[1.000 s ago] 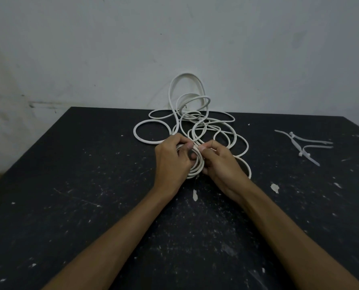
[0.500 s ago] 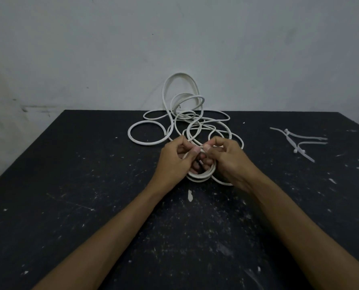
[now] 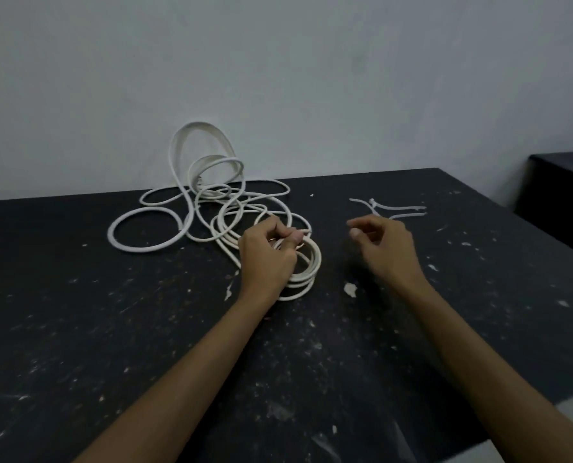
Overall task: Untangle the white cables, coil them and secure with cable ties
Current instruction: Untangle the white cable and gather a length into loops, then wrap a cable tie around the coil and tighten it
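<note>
- Two bare hands reach over a dark bench flecked with pale specks and chips; a pale wall rises behind it
- left hand sits at the middle of the bench, its fingers curled round a small coil of white cable; thumb and forefinger pinch the strands at the coil's top; the coil lies partly on the bench, just under and right of the hand
- white cables trail from that coil back and left into a loose tangle; one wide loop lies flat to the left, taller loops stand up against the wall
- right hand hovers apart from the coil, to its right; its fingers hang loosely curled and released, grasping nothing
- cable ties, white, lie in a small bunch on the bench just beyond the right hand, near the far edge; whether the hand touches them cannot be told
- another dark surface shows at the far right edge
</note>
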